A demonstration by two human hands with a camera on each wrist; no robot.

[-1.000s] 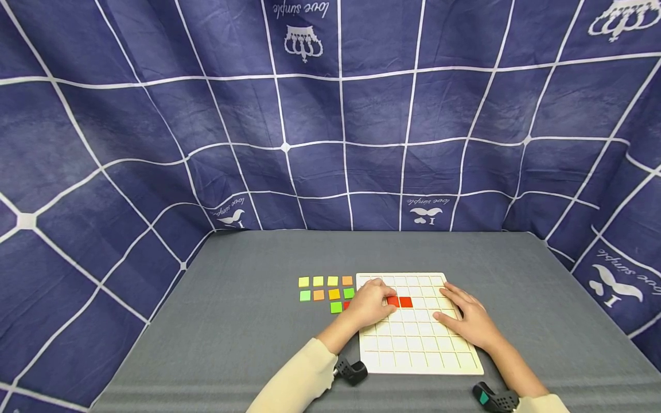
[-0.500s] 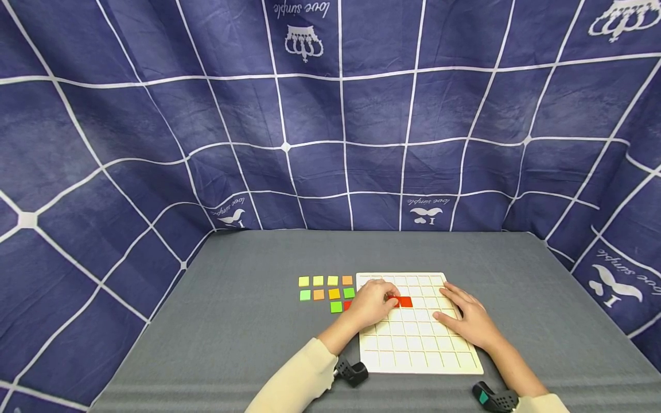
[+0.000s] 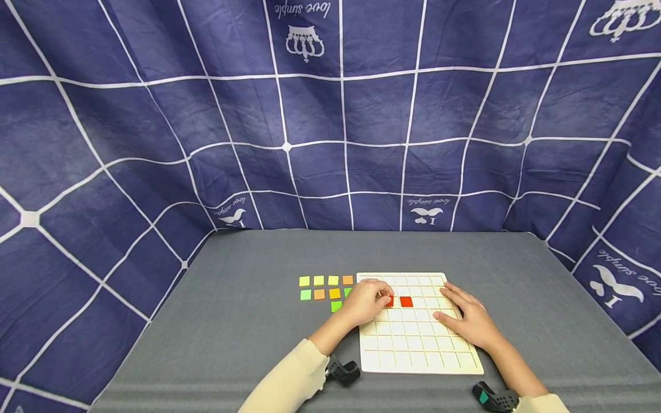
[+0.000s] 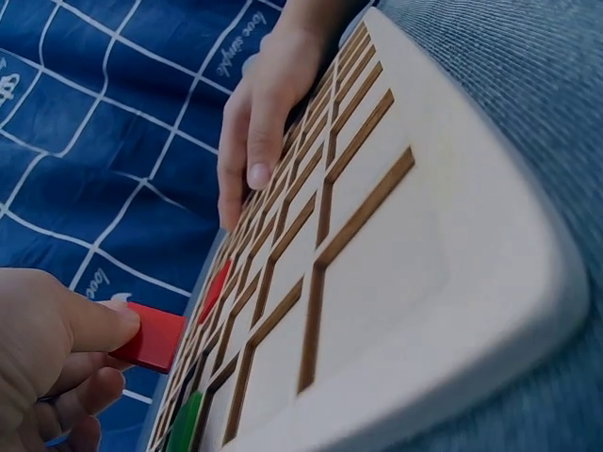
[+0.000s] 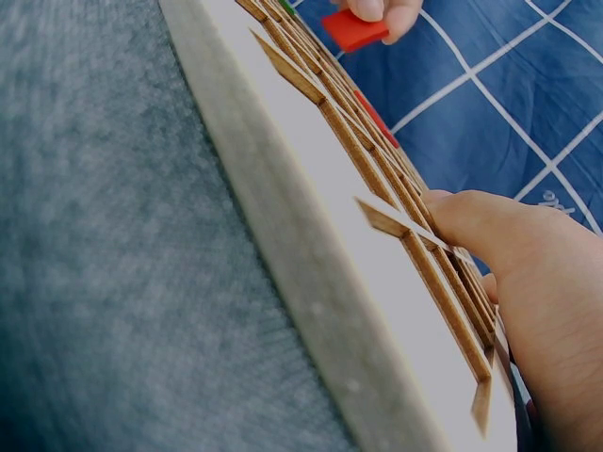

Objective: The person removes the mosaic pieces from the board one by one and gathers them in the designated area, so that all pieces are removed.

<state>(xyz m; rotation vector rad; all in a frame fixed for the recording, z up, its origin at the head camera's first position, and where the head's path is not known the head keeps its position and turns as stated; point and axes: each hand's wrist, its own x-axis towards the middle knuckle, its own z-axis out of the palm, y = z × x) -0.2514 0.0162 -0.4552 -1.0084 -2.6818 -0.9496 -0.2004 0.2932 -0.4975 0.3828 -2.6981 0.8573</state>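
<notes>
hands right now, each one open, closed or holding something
Left hand: pinches a red tile just above the white grid board.
Right hand: open, fingers flat on the board, holding nothing.

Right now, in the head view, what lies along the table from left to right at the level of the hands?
Loose tiles → left hand pinching a red tile → second red tile → right hand on the board.

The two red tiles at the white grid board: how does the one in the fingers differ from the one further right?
The red tile in the fingers is pinched by the left hand and tilted clear of the grid board; the seated red tile lies flat in a cell, untouched. The head view half hides the held tile behind fingers, while the seated one shows whole. Both are red squares that look alike in size.
</notes>
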